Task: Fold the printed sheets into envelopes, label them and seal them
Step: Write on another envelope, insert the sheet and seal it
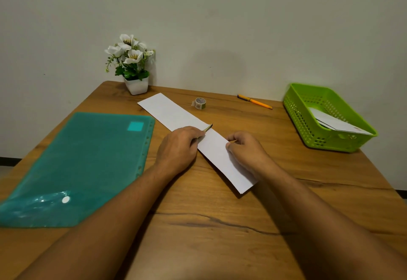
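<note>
A long folded white sheet [171, 112] lies diagonally across the middle of the wooden table [220, 224]. My left hand [178, 145] rests on the sheet's left edge and pinches a small strip of tape [208, 127] that sticks out past its fingertips. My right hand [244, 149] sits on the sheet's near half with its fingers curled, and a small tan bit of tape shows at its thumb tip. A roll of patterned tape [200, 103] stands behind the sheet. An orange pen [255, 101] lies further right.
A green plastic basket [308, 130] at the right holds a white envelope [337, 123]. A teal plastic folder [83, 160] covers the left side of the table. A white pot of white flowers [132, 64] stands at the back against the wall.
</note>
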Demonstrator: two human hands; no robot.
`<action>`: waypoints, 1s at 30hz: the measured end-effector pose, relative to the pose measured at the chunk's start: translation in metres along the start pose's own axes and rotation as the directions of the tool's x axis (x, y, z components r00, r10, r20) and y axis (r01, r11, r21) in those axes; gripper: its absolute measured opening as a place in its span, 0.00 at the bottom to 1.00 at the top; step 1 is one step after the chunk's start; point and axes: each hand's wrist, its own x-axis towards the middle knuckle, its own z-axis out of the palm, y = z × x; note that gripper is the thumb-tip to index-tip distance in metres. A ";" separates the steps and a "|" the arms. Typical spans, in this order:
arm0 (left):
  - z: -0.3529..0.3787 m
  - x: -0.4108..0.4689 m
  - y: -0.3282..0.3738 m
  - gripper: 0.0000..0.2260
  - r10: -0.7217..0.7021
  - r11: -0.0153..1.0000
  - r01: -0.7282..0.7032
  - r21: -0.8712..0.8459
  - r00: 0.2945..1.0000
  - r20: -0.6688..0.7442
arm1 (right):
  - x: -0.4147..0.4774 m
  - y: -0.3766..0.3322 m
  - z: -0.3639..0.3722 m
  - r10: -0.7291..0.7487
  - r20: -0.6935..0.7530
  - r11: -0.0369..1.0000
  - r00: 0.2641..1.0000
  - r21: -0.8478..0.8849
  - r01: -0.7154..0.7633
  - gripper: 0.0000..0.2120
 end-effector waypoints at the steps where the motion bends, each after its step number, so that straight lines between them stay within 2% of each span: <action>1: 0.000 0.000 0.000 0.15 0.008 1.000 -0.008 0.002 1.000 0.003 | 0.002 -0.001 0.001 0.008 0.011 1.000 1.000 0.004 -0.008 0.12; 14: -0.005 -0.004 0.003 0.14 0.080 0.997 -0.081 0.016 0.996 0.033 | 0.036 -0.027 0.006 0.016 0.114 1.000 0.993 -0.011 -0.015 0.07; 19: 0.000 -0.002 -0.001 0.14 0.064 0.997 -0.065 0.042 0.998 0.015 | 0.029 -0.005 -0.021 0.158 0.288 0.987 0.944 -0.030 -0.157 0.20; 23: 0.002 0.000 -0.001 0.15 0.068 0.997 -0.069 0.039 0.997 0.024 | 0.018 0.016 -0.041 0.165 0.400 0.973 0.902 0.083 -0.215 0.22; 30: -0.001 -0.003 0.001 0.15 0.115 0.993 -0.117 0.033 0.992 0.050 | 0.024 -0.002 -0.018 0.124 0.292 0.978 0.948 0.123 -0.166 0.20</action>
